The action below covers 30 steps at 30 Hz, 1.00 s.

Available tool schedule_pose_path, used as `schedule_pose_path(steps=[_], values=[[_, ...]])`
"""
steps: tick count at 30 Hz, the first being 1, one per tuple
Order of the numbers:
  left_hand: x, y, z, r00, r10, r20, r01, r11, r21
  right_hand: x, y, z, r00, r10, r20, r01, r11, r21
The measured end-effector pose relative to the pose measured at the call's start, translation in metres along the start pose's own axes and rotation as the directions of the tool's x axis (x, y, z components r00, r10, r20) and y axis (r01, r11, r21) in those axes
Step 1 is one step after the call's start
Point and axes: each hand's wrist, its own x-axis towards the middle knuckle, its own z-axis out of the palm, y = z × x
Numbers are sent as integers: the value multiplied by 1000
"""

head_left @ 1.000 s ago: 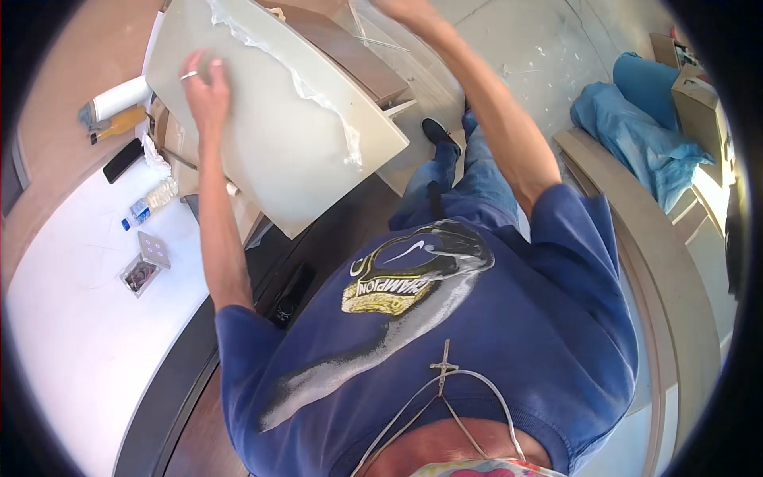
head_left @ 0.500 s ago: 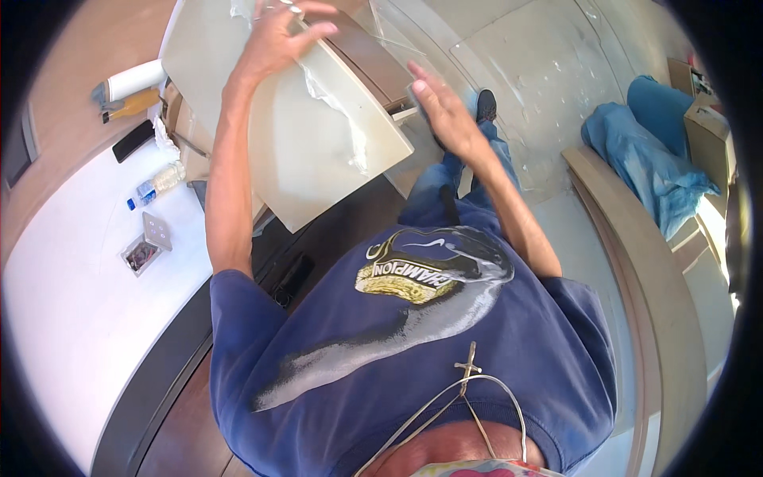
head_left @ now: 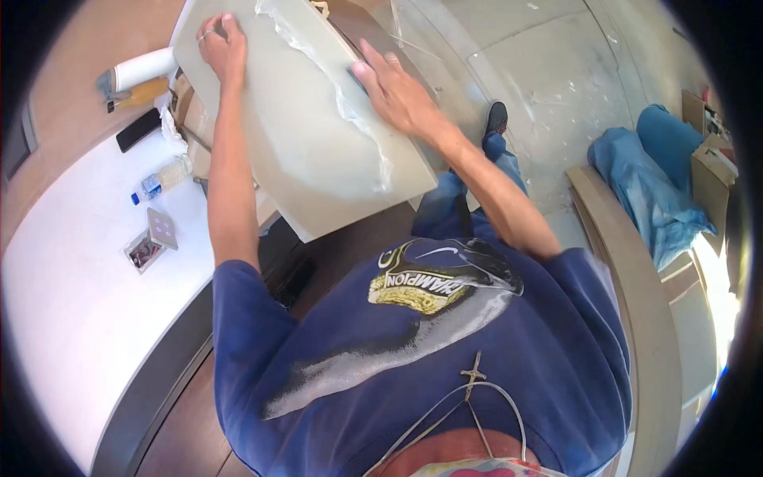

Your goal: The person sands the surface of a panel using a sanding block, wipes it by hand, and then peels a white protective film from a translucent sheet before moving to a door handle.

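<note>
A large pale beige panel [head_left: 286, 135] lies in front of me, with its near edge just past my shirt. Down its face runs a crinkled, glossy whitish strip [head_left: 347, 111] that looks like clear film. My left hand [head_left: 224, 48] rests at the panel's far left part. Its fingers are curled in, and whatever they may hold is hidden. Along the panel's right edge, my right hand [head_left: 397, 91] lies with its fingers stretched out, touching the edge and holding nothing that I can see.
On the white table [head_left: 71, 318] to the left are a phone [head_left: 138, 130], a clear bottle [head_left: 162, 178], a small open box [head_left: 145, 251] and a white roll [head_left: 143, 69]. At the right, blue plastic sheeting [head_left: 648, 187] lies behind a curved wooden ledge [head_left: 616, 238]. A cardboard box [head_left: 714, 171] stands beyond.
My left hand has gone left, from the film strip to the panel's far left part. My right hand has moved left onto the panel's right edge. The panel sits slightly nearer and further right.
</note>
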Motion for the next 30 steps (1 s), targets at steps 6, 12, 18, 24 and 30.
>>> schedule_pose_path(steps=[6, 12, 18, 24, 30], values=[[-2, 9, -3, 993, -103, 54, 98, 991, 90, -14, 5, 8, 999, 32, -14, -33, 999, -31], [-1, 16, -6, 988, -136, 70, 130, 988, 82, 26, 1, 11, 995, -52, -85, 46, 996, -73], [1, 25, -5, 991, -120, 65, 116, 991, 64, 94, -14, 7, 996, -56, -65, 55, 998, -23], [-5, 15, -7, 988, -140, 61, 135, 987, 89, 60, -2, 18, 998, -28, -53, 30, 999, 29], [9, 26, -4, 994, -79, 74, 73, 994, 78, 162, -36, 1, 999, 12, 46, -14, 999, 47]])
